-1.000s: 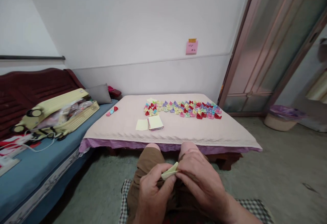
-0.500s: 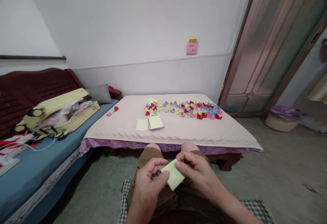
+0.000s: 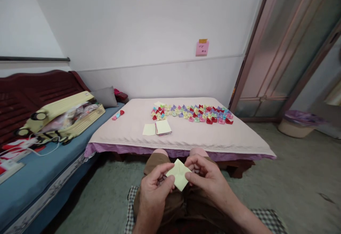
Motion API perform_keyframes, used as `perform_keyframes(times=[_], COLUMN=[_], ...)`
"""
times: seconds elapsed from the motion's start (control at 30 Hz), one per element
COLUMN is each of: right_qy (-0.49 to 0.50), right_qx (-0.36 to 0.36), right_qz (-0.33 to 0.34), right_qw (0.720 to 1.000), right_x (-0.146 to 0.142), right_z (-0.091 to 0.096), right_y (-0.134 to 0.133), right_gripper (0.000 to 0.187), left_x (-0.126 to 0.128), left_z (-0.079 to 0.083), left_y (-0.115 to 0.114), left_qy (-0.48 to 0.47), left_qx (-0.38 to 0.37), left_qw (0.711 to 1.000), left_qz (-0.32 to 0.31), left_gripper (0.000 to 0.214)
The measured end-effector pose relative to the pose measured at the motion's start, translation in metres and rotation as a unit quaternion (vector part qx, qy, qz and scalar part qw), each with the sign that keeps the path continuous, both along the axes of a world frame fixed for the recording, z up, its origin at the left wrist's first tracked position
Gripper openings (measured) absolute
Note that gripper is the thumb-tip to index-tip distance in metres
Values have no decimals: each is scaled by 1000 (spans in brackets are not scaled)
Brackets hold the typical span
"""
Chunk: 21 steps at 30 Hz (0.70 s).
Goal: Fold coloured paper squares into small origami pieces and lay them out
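Note:
A pale yellow folded square of paper (image 3: pixel 180 175) is held above my lap, turned like a diamond with a crease near its top. My left hand (image 3: pixel 157 184) pinches its left corner between thumb and fingers. On the opposite corner, my right hand (image 3: pixel 204 173) grips with the thumb in front and curled fingers behind. Beyond my knees, a stack of square paper sheets (image 3: pixel 163 127) lies on the cloth-covered table (image 3: pixel 128 131), with a single yellow sheet (image 3: pixel 149 129) to its left. Many small folded paper pieces (image 3: pixel 195 115) in several colours are spread behind the stack.
A few folded pieces (image 3: pixel 118 115) lie at the table's left. An open yellow suitcase (image 3: pixel 66 116) rests on the blue-covered seat (image 3: pixel 71 145) at left. A lined bin (image 3: pixel 298 123) stands by the sliding door (image 3: pixel 269 67). A pink note (image 3: pixel 202 48) is taped to the wall.
The folded paper has turned from a slanted rectangle into a diamond pose, its point facing up. Both hands still hold it, with the right thumb now lower on the right corner.

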State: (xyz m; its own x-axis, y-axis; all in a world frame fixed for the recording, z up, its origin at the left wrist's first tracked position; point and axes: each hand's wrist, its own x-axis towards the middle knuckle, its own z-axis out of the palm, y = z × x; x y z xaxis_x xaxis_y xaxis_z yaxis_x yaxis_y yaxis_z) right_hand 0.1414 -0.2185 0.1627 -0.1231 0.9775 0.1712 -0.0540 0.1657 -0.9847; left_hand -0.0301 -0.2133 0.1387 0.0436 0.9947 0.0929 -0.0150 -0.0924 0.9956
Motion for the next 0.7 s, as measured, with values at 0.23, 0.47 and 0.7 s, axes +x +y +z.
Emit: perform_keyframes(times=[0.23, 0.47, 0.7], right_qy=[-9, -2, -31], right_qx=[13, 69, 101], right_qz=[-20, 4, 37], right_qw=[1000, 998, 994], right_x=[-2, 0, 6], right_z=[-4, -4, -4], right_y=[1, 1, 0], right_gripper=[8, 11, 11], left_x=[2, 2, 3], left_z=[9, 7, -3], left_y=[-3, 0, 4], left_qy=[-46, -112, -127], left_qx=[2, 0, -8], left_qw=[999, 992, 992], left_qz=[-8, -51, -23], left_gripper=[5, 7, 8])
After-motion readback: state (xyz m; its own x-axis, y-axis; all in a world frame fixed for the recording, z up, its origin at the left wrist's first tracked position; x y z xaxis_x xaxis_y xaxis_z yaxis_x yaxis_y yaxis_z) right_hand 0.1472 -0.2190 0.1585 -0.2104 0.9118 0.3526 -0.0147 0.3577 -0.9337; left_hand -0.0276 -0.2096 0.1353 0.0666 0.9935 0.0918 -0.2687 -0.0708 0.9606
